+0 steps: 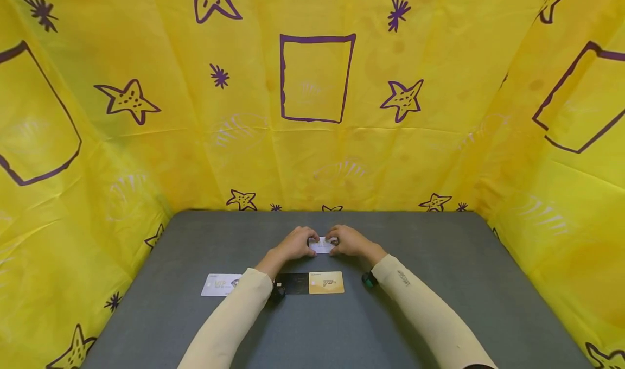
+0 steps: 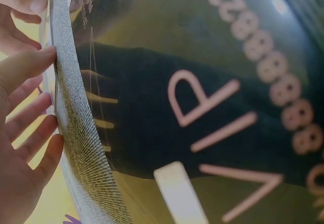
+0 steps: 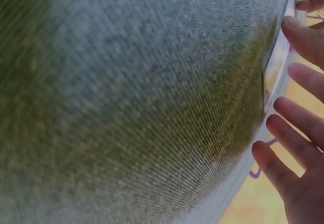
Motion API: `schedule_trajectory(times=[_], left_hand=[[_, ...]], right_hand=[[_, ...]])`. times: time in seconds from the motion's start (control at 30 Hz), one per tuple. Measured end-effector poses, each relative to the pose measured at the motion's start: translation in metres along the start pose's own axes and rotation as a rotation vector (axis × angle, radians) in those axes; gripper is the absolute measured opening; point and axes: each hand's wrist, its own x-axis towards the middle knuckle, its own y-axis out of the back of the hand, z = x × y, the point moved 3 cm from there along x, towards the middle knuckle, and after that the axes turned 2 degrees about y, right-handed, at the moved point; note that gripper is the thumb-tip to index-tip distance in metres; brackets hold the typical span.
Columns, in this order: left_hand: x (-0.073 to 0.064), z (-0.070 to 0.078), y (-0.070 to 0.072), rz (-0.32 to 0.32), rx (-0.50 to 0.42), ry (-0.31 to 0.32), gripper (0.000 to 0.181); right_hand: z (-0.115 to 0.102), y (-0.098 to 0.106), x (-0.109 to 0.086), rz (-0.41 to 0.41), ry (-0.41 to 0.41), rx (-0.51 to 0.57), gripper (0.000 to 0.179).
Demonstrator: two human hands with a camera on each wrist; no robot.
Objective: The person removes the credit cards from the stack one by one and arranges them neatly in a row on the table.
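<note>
On one counter (image 1: 439, 304), nearer than the hands, lie three visible cards: one white (image 1: 217, 285), one black (image 1: 297, 284), one gold (image 1: 326, 282), the left sleeve (image 1: 227, 320) covering part of their row. Beyond, the left hand (image 1: 295, 242) and right hand (image 1: 351, 242) pinch one small card (image 1: 321, 245) between them; past both hangs yellow cloth (image 1: 317, 157).

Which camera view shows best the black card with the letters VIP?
The left wrist view: the black VIP card fills much of it, and the large letters are readable. The head view shows it small, partly covered at the left wrist; the right wrist view does not show it.
</note>
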Motion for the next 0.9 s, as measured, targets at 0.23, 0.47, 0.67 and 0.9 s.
schedule_trajectory(times=[0.23,0.47,0.67,0.9], left_hand=[[0.0012,-0.0001,0.0013,0.003,0.0,-0.013,0.03],[-0.0003,-0.0009,0.0004,0.013,-0.007,-0.035,0.029],[-0.0043,-0.0021,-0.0012,0.003,-0.003,-0.049,0.029],[-0.0035,-0.0033,0.0004,0.02,-0.005,-0.05,0.028]], right_hand=[[-0.0043,-0.0004,0.0009,-0.006,0.045,-0.05,0.027],[-0.0052,0.0,0.0028,0.01,0.08,-0.087,0.022],[-0.0042,-0.0022,0.0034,0.014,0.103,-0.041,0.017],[-0.0018,-0.0009,0.0063,0.045,0.059,-0.024,0.012]])
